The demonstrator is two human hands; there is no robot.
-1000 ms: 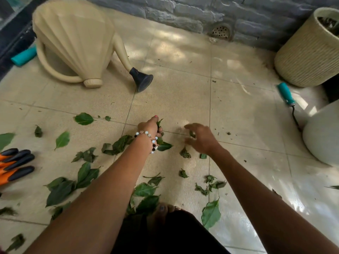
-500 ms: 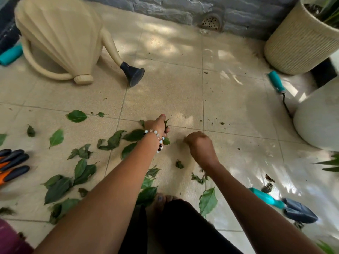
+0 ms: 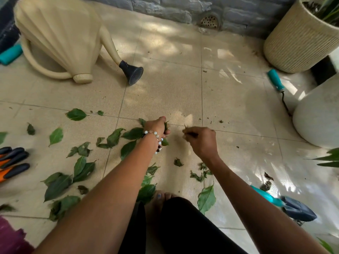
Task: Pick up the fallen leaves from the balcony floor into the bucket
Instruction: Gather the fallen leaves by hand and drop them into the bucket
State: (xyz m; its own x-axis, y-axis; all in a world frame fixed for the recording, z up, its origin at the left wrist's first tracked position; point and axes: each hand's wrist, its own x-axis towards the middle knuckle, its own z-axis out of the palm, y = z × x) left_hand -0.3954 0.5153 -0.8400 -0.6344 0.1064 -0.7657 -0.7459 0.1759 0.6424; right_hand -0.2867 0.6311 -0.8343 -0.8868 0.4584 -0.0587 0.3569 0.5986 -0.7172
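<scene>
We are crouched over the balcony floor [image 3: 165, 92] with both hands low over a tile seam. Our left hand [image 3: 157, 127] is curled round a small bunch of leaves, green edges showing past the fingers on its right side. Our right hand [image 3: 200, 141] has its fingers bent and pinches what looks like a thin scrap of leaf or stem at its far-left tip (blur makes the piece hard to name).

Most of the fallen leaves [image 3: 60, 186] lie left and near of our hands, some overlapping in loose clusters, others alone, such as the single leaf [image 3: 76, 114] further off to the left. A large one [image 3: 207, 198] lies near our knee on the right, with small torn bits [image 3: 199, 176] just beyond it. No bucket is in view, so we cannot say where it stands.

We judge these leaves very light, thin and limp, easy to tear or let slip from a loose grip. The flat ones cling to the tile, so a fingertip under an edge or a pinch at the stem end should lift them; the clusters could be gathered by the handful.

A cream watering can [image 3: 60, 39] lies far left, orange and black gloves [image 3: 12, 162] at the left edge, a woven planter [image 3: 297, 43] far right.
</scene>
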